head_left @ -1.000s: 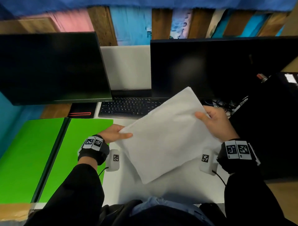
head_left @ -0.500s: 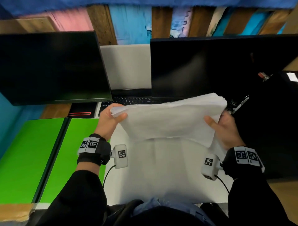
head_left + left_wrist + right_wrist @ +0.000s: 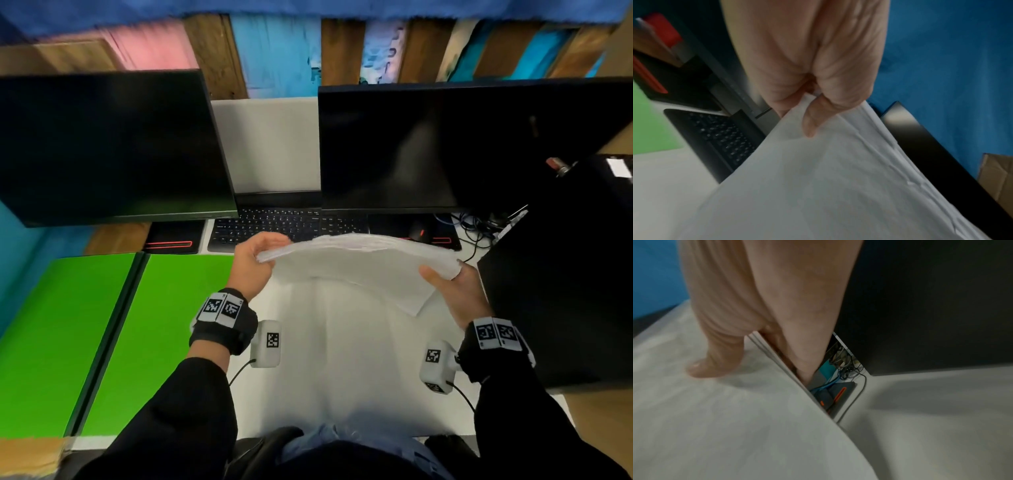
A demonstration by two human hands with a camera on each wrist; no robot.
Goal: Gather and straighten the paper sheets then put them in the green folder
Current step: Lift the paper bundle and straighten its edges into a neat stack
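Observation:
A stack of white paper sheets (image 3: pixel 359 263) is held up on edge above the white desk (image 3: pixel 342 370), its top edges uneven. My left hand (image 3: pixel 255 262) pinches the stack's left end, thumb on the near face of the sheets (image 3: pixel 818 178). My right hand (image 3: pixel 455 291) grips the right end, thumb pressed on the near face of the sheets (image 3: pixel 725 410), fingers behind. The green folder (image 3: pixel 102 335) lies open and flat at the left of the desk, beside my left forearm.
Two dark monitors (image 3: pixel 109 144) (image 3: pixel 445 147) stand at the back with a black keyboard (image 3: pixel 274 226) under them. A black box (image 3: pixel 561 274) fills the right side. Cables (image 3: pixel 479 222) and a mouse lie behind the sheets.
The sheets went from a tilted diamond facing me to a stack turned upright on its long edge. Both hands rose and moved away from me, nearer the keyboard.

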